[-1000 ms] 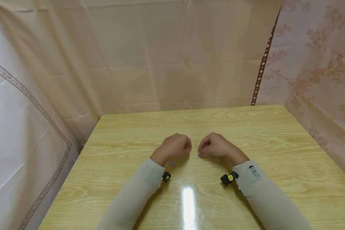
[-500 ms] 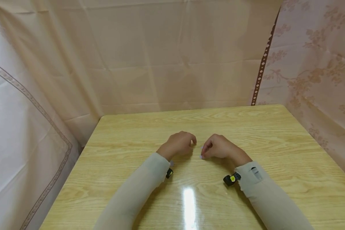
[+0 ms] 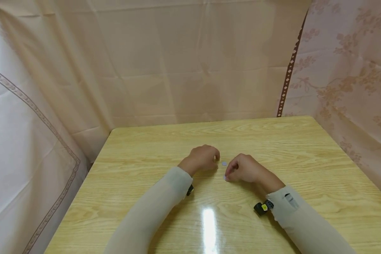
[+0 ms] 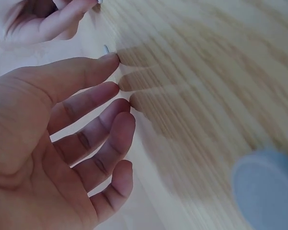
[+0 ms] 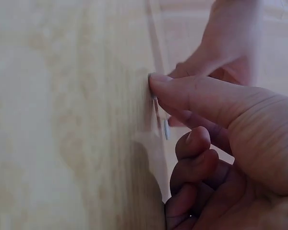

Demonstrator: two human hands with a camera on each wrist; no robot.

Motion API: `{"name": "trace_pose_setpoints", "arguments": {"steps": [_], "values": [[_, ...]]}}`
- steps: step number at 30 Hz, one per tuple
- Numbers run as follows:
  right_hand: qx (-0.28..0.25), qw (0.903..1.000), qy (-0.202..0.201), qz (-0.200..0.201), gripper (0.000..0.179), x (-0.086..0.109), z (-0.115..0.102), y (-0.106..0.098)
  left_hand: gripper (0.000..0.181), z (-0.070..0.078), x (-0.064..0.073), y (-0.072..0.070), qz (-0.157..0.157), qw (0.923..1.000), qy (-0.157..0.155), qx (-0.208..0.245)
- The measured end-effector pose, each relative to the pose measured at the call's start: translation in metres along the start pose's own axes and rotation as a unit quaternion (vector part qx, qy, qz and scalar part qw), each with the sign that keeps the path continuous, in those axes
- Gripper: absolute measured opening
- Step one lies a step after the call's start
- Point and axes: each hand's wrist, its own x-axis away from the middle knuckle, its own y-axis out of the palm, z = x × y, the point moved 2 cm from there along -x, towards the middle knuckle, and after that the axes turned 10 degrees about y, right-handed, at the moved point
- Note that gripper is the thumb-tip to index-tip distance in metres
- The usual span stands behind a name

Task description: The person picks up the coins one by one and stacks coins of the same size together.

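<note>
My left hand (image 3: 204, 158) hovers low over the table, its fingers (image 4: 93, 139) loosely bent and holding nothing. Just right of its fingertips a small pale blue-grey disc (image 3: 224, 163) lies on the wood; edge-on, the disc (image 4: 106, 49) shows beside the left thumb in the left wrist view. With thumb and finger, my right hand (image 3: 245, 168) pinches another small pale disc (image 3: 225, 178) right at the tabletop. Its thin edge shows under the right thumb (image 5: 192, 91) in the right wrist view. A third disc (image 4: 266, 189) lies near the left wrist, hidden behind the sleeve in the head view.
The wood-grain table (image 3: 139, 148) carries a bright light reflection (image 3: 209, 229) at its front. Beige cloth (image 3: 177, 70) hangs behind the far edge, with patterned cloth (image 3: 346, 77) on the right. Both wrists wear black cameras (image 3: 261, 209).
Both hands have shifted right, the right one also a little nearer to me. A disc between the hands has come into view; the one by the left wrist is now covered by the sleeve.
</note>
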Motion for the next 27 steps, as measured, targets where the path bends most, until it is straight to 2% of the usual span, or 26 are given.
{"name": "trace_pose_setpoints", "arguments": {"steps": [6, 14, 22, 27], "values": [[0.0, 0.9996, -0.027, -0.001, 0.008, 0.008, -0.003, 0.008, 0.028, 0.003, -0.007, 0.004, 0.004, 0.9998, 0.019, 0.005], [-0.002, 0.998, -0.057, -0.026, 0.007, 0.016, -0.011, 0.017, 0.019, 0.008, -0.013, 0.007, 0.007, 0.9983, 0.058, 0.006], [0.01, 0.9971, -0.072, -0.021, 0.008, 0.015, -0.016, 0.023, 0.014, 0.006, -0.011, 0.005, 0.012, 0.9986, 0.052, -0.001], [0.01, 0.998, -0.061, -0.014, 0.01, 0.018, -0.012, 0.023, 0.013, 0.01, -0.014, 0.006, 0.015, 0.9985, 0.052, -0.007]]}}
